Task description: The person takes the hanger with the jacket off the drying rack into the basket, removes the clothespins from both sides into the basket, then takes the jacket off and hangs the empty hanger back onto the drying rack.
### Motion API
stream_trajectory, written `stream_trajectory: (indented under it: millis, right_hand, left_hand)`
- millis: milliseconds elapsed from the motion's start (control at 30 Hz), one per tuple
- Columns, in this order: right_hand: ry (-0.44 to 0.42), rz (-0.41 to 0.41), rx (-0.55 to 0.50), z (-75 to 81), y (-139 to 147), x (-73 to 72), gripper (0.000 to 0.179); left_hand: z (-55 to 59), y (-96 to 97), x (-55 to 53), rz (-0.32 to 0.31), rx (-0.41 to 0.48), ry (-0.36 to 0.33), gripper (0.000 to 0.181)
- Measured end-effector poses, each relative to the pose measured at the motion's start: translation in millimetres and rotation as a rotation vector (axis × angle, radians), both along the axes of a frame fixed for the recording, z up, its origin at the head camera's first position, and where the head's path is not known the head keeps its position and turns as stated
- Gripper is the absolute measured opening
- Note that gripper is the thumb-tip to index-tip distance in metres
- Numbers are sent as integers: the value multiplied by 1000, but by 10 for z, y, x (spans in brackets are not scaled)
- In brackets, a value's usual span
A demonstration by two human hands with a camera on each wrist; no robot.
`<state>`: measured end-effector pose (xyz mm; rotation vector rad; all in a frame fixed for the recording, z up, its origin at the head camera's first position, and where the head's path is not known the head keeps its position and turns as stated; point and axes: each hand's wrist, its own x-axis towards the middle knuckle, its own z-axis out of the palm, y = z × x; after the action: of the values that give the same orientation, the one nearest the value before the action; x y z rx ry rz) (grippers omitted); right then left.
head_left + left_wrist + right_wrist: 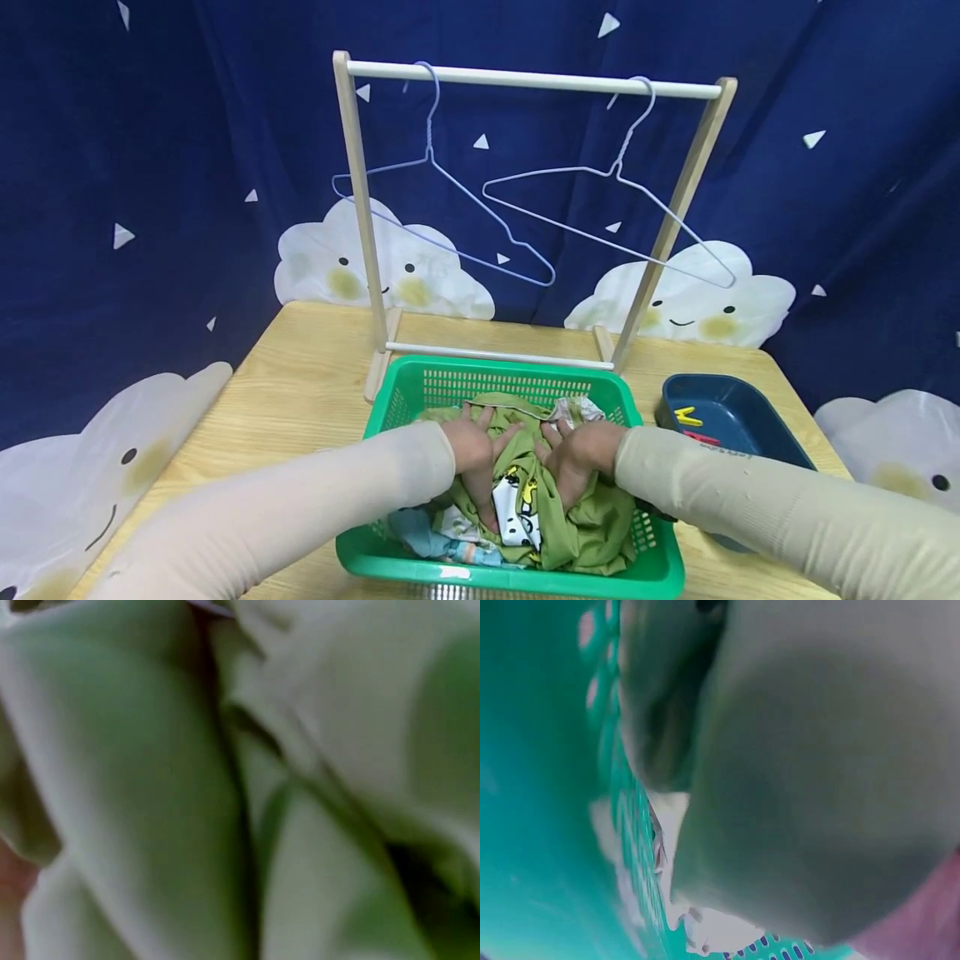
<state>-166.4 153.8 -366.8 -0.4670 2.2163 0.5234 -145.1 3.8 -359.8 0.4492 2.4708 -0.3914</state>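
A heap of clothes fills the green basket (397,392). On top lies an olive-green garment (600,525) with a black, white and yellow cartoon print (516,512). My left hand (474,454) rests on the garment, left of the print, its fingers spread and pointing away from me. My right hand (581,454) lies on the same garment to the right, also with spread fingers. Blurred green folds (150,787) fill the left wrist view. In the right wrist view the green cloth (832,780) hangs close beside the basket wall (540,795).
Behind the basket stands a wooden rack (532,79) with a bluish hanger (495,267) and a whitish hanger (570,225). At the right, a dark blue tub (738,408) holds yellow (686,417) and red clothespins (701,437). Light blue cloth (420,533) lies in the basket's front left.
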Motion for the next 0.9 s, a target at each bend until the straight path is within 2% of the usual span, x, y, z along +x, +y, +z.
stream_trajectory:
  millis: [167,267,400,500,667,900]
  right_hand:
    - [-17,-3,-36,86,22,-24,109]
    - [-18,23,-47,165,33,-53,109]
    - [-53,34,-142,271,75,-95,110]
    - [-94,18,-250,331,154,-130,110]
    - [-119,8,-372,407,307,-193,108]
    - [-100,-4,-500,556,460,-221,116]
  left_hand:
    - [29,-56,-7,1,51,-4,135]
    - [47,-93,-28,-26,37,-10,133]
    - [66,-169,-76,-60,58,-35,131]
    - [87,-251,-150,-80,142,-78,127]
    - [145,-416,-286,-119,299,-159,121]
    - [268,-643,-353,-127,444,-184,118]
